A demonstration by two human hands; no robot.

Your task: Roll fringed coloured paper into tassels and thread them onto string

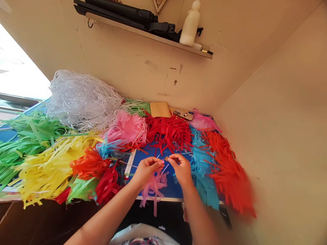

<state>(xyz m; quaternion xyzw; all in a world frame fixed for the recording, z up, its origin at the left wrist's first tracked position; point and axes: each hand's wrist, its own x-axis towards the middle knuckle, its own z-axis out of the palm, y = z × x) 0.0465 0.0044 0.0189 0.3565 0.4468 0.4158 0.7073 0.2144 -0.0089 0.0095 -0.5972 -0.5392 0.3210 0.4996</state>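
Pinkish-purple paper fringe (pixel 155 186) is the thing being handled in the head view, hanging below the person's left hand (pixel 148 167) near the front edge of the blue table (pixel 173 190), with its loose ends dangling past that edge. The left hand has its thumb and fingers pinched shut on the gathered top of it. Right beside that, the right hand (pixel 181 166) is pinched closed too, fingertips on a tiny brown piece (pixel 166 158), though it's too small to say what that is. The two hands are pretty close, fingertips facing each other. Paper's basically everywhere around them: a red fringe pile (pixel 170 134) just beyond, a pink bunch (pixel 127 127) to its left, and a blue fringe pile (pixel 201 163) then an orange-red one (pixel 230 173) off to the right. Over on the left it's a yellow pile (pixel 51 166), a green pile (pixel 33 131), and smaller bunches in orange, dark red and light green, with a big tangle of white strands (pixel 81 98) behind. Back by the wall sit a tan flat piece (pixel 160 109), a phone (pixel 183 114) and some crinkly pink plastic (pixel 204 122). Up on the wall, a narrow shelf (pixel 153 35) holds black gear (pixel 122 13) and a whitish bottle (pixel 190 25).
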